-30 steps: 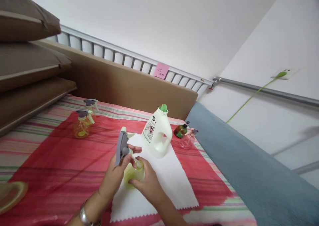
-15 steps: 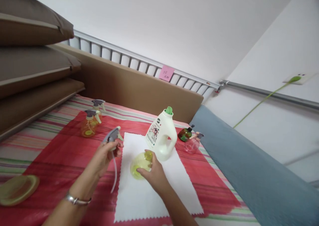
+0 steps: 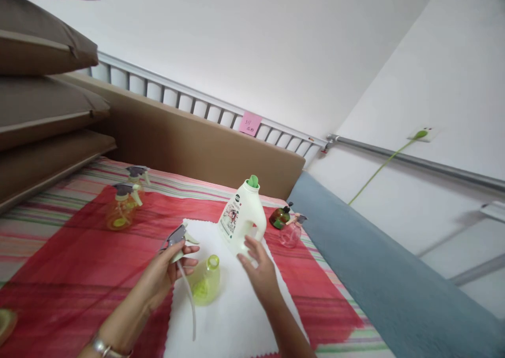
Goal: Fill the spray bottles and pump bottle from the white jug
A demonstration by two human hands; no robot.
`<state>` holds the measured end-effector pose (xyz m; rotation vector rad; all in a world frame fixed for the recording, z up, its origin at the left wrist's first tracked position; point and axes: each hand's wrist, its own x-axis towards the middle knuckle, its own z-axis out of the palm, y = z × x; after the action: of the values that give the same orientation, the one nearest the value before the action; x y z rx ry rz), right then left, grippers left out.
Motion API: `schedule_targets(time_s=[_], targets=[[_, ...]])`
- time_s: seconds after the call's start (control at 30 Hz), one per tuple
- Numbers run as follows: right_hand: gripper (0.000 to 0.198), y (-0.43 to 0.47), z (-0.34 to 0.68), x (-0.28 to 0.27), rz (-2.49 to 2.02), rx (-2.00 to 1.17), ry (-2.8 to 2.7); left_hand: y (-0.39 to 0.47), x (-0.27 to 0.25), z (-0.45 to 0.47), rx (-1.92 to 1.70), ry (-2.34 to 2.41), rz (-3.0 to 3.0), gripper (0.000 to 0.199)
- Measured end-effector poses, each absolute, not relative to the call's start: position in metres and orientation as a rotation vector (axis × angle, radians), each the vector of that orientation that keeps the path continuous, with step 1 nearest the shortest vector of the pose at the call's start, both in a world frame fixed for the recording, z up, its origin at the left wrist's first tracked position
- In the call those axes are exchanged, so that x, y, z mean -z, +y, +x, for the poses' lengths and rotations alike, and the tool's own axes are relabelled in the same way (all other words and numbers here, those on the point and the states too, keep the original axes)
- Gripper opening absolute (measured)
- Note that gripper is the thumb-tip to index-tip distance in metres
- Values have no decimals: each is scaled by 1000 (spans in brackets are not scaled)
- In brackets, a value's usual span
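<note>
My left hand (image 3: 160,274) is closed around a grey and white spray trigger head (image 3: 177,237), its thin dip tube dangling. Just right of it, an uncapped yellow-green see-through bottle (image 3: 207,284) stands upright on a white zigzag-edged cloth (image 3: 229,321). My right hand (image 3: 262,276), with fingers apart, is in front of the handle of a white detergent jug (image 3: 244,213) with a green spout. Whether its fingertips touch the jug I cannot tell.
Two orange-yellow spray bottles (image 3: 120,213) stand at the left. A brown pump bottle (image 3: 279,217) and a pink spray bottle (image 3: 291,236) sit right of the jug. Brown cushions (image 3: 51,105) are stacked at left; a brown board (image 3: 189,142) runs along the back.
My right hand has let go of the yellow-green bottle and moved up and right to the jug. The bottle now stands upright. My left hand keeps the spray head, and the view has shifted.
</note>
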<state>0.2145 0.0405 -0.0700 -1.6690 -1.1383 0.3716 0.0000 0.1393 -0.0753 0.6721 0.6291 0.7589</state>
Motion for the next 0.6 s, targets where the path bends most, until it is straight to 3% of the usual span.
schedule_targets(time_s=[0.13, 0.4, 0.6], targets=[[60, 64, 263, 63, -1669, -154, -830, 146, 83, 1, -787, 674, 633, 17], [41, 104, 291, 86, -1702, -268, -789, 145, 82, 0, -765, 623, 629, 18], [47, 82, 296, 51, -1732, -243, -802, 141, 73, -2, -715, 487, 633, 24]])
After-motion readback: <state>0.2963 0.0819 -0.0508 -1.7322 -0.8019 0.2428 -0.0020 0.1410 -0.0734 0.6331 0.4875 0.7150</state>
